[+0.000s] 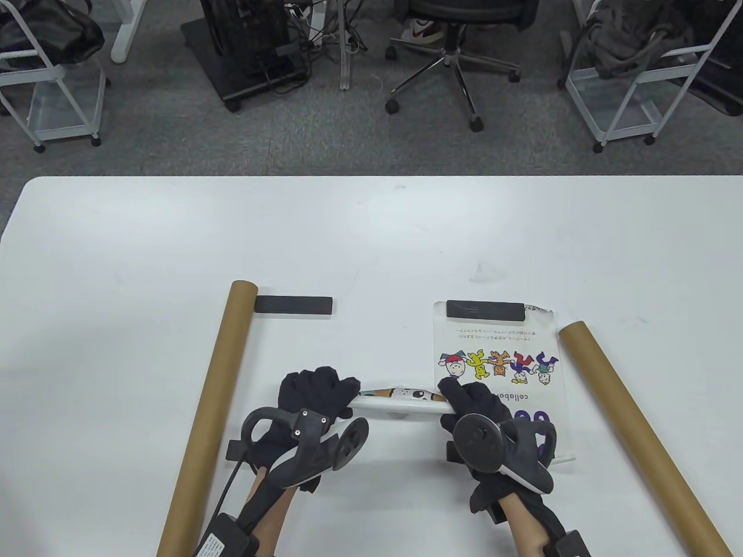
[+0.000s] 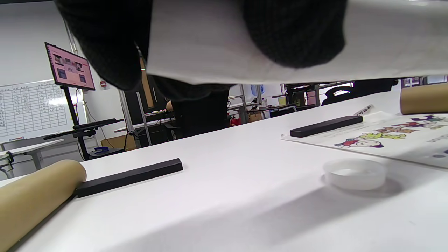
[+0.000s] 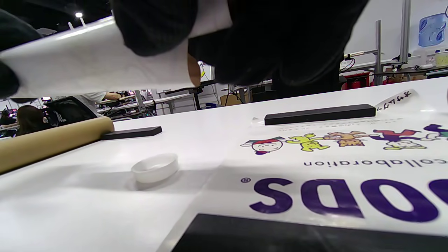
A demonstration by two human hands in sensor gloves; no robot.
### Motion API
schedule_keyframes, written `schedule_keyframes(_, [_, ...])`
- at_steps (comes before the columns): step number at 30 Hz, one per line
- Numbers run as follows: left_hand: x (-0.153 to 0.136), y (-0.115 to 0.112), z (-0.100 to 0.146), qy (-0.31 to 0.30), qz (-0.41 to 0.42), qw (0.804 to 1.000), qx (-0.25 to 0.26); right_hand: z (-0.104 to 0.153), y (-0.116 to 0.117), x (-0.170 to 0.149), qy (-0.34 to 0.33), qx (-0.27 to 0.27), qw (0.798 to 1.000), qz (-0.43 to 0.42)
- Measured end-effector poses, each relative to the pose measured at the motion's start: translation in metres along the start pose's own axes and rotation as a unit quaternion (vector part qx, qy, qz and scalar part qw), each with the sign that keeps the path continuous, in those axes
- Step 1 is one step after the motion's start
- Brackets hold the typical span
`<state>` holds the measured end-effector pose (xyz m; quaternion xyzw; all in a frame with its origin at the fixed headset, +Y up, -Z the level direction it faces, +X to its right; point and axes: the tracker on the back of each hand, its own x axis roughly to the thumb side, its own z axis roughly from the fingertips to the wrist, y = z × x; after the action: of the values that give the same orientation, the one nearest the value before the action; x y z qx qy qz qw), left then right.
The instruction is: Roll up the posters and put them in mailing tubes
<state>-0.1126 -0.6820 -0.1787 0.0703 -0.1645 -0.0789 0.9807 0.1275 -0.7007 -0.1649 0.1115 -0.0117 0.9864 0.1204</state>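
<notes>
Only the wrist views reveal a white plastic end cap (image 3: 155,168) on the table (image 1: 371,232), under the rolled poster (image 1: 400,400) that hides it from above. Two cardboard mailing tubes flank the roll, the left tube (image 1: 209,406) and the right tube (image 1: 638,429); three black weight bars and one flat poster (image 1: 499,360) beside the roll are visible. The left hand (image 1: 316,397) and right hand (image 1: 470,403) each curl fingers around one end of the roll, held above the table.

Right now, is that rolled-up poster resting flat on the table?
No: in the right wrist view the rolled poster is held up in the air above the table, with its shadow falling around the white plastic cap below.
</notes>
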Motion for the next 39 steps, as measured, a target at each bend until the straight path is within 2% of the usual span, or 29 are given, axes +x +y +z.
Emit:
schedule_keyframes(11, [0.0021, -0.0029, -0.0012, -0.007, 0.027, 0.999, -0.018, -0.0005, 0.0021, -0.0021, -0.007, 0.009, 1.0, -0.016])
schedule_keyframes(16, [0.004, -0.0012, -0.0011, -0.018, -0.014, 1.0, 0.0, -0.001, 0.0017, 0.0006, -0.01, 0.001, 1.0, 0.011])
schedule_keyframes(24, [0.0012, -0.0024, -0.0017, -0.018, 0.028, 0.999, -0.011, 0.0004, 0.0001, 0.0002, 0.001, -0.005, 1.0, 0.022])
schedule_keyframes(29, [0.0003, -0.002, -0.0012, -0.011, -0.003, 1.0, -0.003, -0.0003, 0.0011, 0.0002, -0.003, 0.002, 1.0, 0.012])
schedule_keyframes(35, [-0.001, -0.003, -0.0016, -0.01, 0.009, 1.0, -0.009, -0.0006, -0.0005, -0.0032, 0.003, -0.006, 1.0, 0.001])
schedule_keyframes(39, [-0.0003, -0.003, -0.0014, -0.014, 0.01, 1.0, -0.012, -0.0006, 0.0018, -0.0062, -0.005, 0.008, 0.999, -0.03])
